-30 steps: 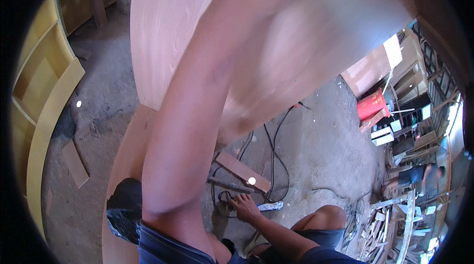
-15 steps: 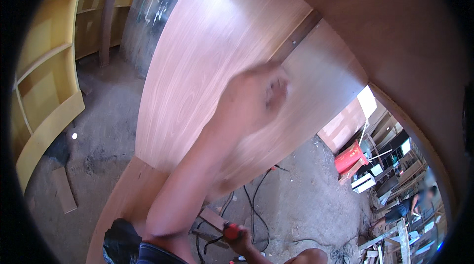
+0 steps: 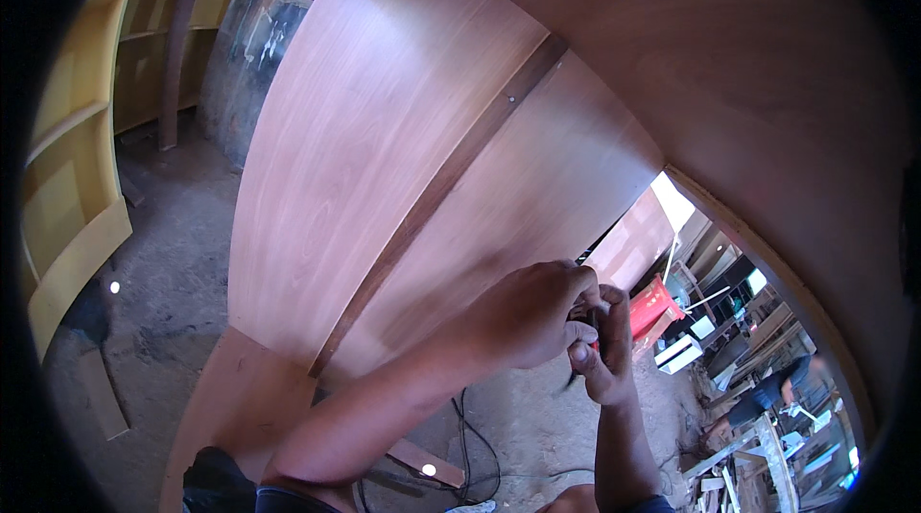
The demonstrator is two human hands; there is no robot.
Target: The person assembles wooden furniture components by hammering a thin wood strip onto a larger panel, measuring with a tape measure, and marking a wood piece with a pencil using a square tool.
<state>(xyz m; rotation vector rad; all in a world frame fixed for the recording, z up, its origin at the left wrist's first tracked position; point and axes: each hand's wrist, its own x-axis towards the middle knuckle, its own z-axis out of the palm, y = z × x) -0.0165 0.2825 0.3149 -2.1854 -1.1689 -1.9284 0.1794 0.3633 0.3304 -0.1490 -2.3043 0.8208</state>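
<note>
My left hand [image 3: 542, 314] and my right hand [image 3: 614, 350] meet in front of the lower right part of a wooden panel. Fingers curl on both, closed around a small dark object with a bit of red [image 3: 594, 340]; most of it is hidden, so its kind does not show. The large reddish-brown wood panel [image 3: 365, 139] stands before me. A darker wooden strip [image 3: 436, 191] runs slantwise along it, with a small light spot like a nail or screw head near its upper end.
A second brown panel [image 3: 748, 62] overhangs at the upper right. Yellow shelving [image 3: 77, 158] stands at the left. Black cables [image 3: 480, 455] and a board [image 3: 427, 463] lie on the floor below. A red container [image 3: 654, 307] and a person [image 3: 767, 393] working are at the right.
My left hand has moved down and right, off the panel's strip. My right hand has risen from low down, where it held a red-and-black object, to meet it.
</note>
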